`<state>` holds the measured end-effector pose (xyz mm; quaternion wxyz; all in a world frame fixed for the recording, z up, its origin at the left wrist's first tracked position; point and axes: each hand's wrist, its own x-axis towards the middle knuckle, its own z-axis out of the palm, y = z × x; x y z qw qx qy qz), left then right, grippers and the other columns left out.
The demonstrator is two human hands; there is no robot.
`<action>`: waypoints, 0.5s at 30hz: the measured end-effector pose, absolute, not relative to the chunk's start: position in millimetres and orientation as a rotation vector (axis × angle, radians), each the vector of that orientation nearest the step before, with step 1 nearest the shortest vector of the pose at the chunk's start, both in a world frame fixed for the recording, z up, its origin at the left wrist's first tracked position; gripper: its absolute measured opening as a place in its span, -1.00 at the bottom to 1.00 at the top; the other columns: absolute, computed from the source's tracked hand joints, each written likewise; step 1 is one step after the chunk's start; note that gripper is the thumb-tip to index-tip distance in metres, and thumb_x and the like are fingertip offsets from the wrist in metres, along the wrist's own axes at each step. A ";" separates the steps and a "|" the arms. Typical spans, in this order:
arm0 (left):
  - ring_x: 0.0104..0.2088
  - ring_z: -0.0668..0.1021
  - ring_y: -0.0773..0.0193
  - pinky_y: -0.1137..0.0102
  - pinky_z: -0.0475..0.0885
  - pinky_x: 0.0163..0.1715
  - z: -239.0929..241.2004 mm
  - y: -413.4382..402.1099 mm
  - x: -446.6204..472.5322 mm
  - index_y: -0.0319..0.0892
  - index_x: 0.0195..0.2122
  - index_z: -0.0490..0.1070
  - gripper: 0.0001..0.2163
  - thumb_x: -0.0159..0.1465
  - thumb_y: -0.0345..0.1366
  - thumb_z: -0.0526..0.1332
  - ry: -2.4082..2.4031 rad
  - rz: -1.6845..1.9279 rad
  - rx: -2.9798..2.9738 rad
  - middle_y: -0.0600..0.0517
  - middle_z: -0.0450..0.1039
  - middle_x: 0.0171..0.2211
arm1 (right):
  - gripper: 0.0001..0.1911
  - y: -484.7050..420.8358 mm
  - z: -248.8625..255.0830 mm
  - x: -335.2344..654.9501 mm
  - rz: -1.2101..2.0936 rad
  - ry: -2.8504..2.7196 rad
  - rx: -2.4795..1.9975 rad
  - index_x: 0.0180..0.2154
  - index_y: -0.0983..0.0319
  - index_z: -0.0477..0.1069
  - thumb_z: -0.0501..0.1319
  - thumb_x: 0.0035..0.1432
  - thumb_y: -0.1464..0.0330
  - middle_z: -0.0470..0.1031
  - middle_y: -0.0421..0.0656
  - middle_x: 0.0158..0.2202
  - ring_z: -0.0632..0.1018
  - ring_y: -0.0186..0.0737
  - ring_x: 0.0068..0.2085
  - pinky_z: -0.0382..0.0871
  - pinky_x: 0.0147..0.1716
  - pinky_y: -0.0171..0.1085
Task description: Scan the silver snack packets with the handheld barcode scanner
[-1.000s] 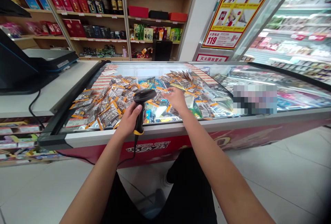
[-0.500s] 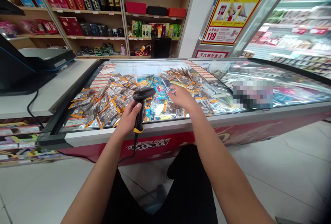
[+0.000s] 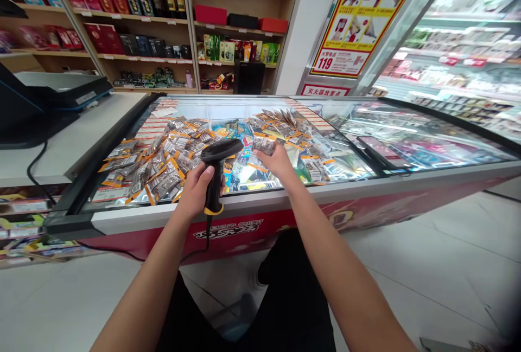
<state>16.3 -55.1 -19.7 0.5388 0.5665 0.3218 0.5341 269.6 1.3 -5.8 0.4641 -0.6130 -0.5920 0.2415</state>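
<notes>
While the left hand [image 3: 195,189] curls around a scanner [image 3: 215,172] (black, corded), right hand [image 3: 278,161] pinching a packet [image 3: 264,144]

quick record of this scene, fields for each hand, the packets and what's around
left hand: gripping black handheld scanner, upright, cable hanging down
right hand: holding a small packet
loose packets: orange-edged, heaped left and right across the glass-topped freezer
beyond: stocked shelves
left side: counter

A red-and-yellow poster [image 3: 364,22] reads "119"; the sign [image 3: 324,90] below reads "灭火器放置点"; the red freezer front [image 3: 244,230] reads "巧乐兹".
</notes>
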 end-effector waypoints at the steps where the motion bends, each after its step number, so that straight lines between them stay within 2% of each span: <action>1: -0.58 0.52 0.29 0.41 0.41 -0.59 -20.1 -55.7 16.0 -0.16 -0.26 0.37 -0.56 0.34 0.18 0.25 0.753 1.279 1.346 0.04 0.52 -0.48 | -0.59 2.8 -11.9 263.3 0.652 -1.417 -1.447 -0.07 0.20 0.41 0.37 0.12 0.14 0.64 0.00 -0.06 0.66 0.03 -0.06 0.51 -0.02 -0.04; 5: -0.60 0.51 0.32 0.42 0.42 -0.59 -21.1 -54.4 16.0 -0.16 -0.27 0.37 -0.56 0.33 0.17 0.28 0.745 1.275 1.349 0.07 0.50 -0.51 | -0.52 1.1 -24.0 252.1 0.653 -1.402 -1.382 -0.09 0.18 0.40 0.41 0.05 0.08 0.64 -0.02 -0.05 0.65 0.04 -0.04 0.50 0.01 -0.03; 15: -0.62 0.50 0.32 0.46 0.36 -0.64 -17.1 -53.6 16.5 -0.14 -0.28 0.36 -0.56 0.33 0.19 0.28 0.758 1.167 1.411 0.08 0.49 -0.53 | -0.53 -1.8 -22.5 257.8 0.646 -1.487 -1.399 -0.10 0.18 0.41 0.39 0.09 0.04 0.63 -0.03 -0.07 0.63 0.02 -0.08 0.49 -0.08 -0.08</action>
